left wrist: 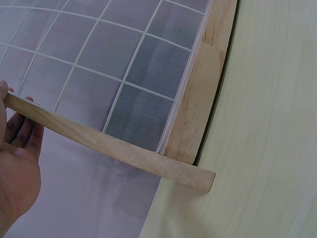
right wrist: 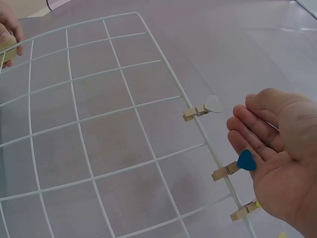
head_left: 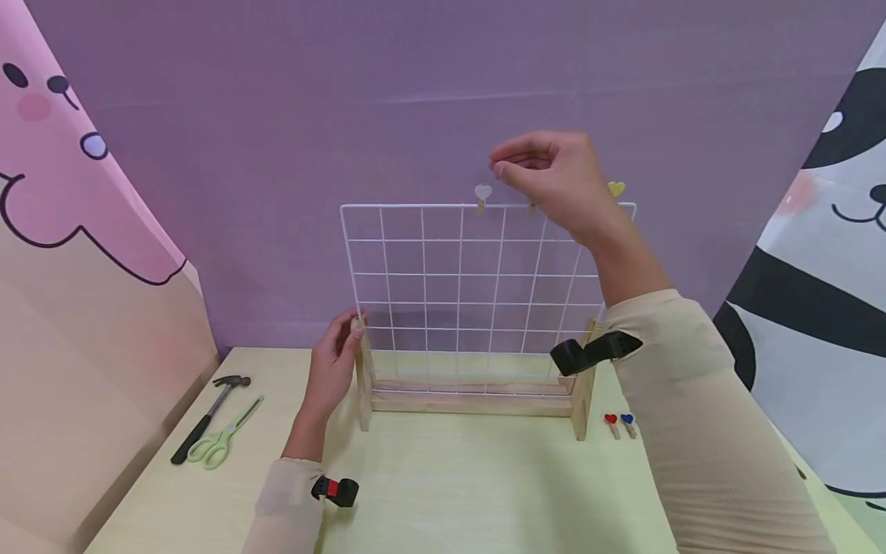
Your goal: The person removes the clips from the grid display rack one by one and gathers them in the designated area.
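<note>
A white wire grid (head_left: 443,273) stands upright in a wooden stand (head_left: 471,402). My left hand (head_left: 334,365) grips the top of the stand's left upright (left wrist: 99,136) between thumb and fingers. Above the grid's top edge my right hand (head_left: 554,173) hovers with loosely bent fingers and holds nothing. Small wooden clothespins are clipped along that edge. One bears a white heart (right wrist: 213,104), beside the right fingertips. Another has a blue heart (right wrist: 246,161) close to the palm, and a further clothespin (right wrist: 242,212) is partly hidden by the hand. A yellow heart (head_left: 616,188) shows behind the right wrist.
On the table's left lie a hammer (head_left: 211,419) and green-handled scissors (head_left: 224,435). Right of the stand lie a red-heart clothespin (head_left: 612,425) and a blue-heart clothespin (head_left: 628,425). A purple backdrop (head_left: 277,154) hangs behind the grid.
</note>
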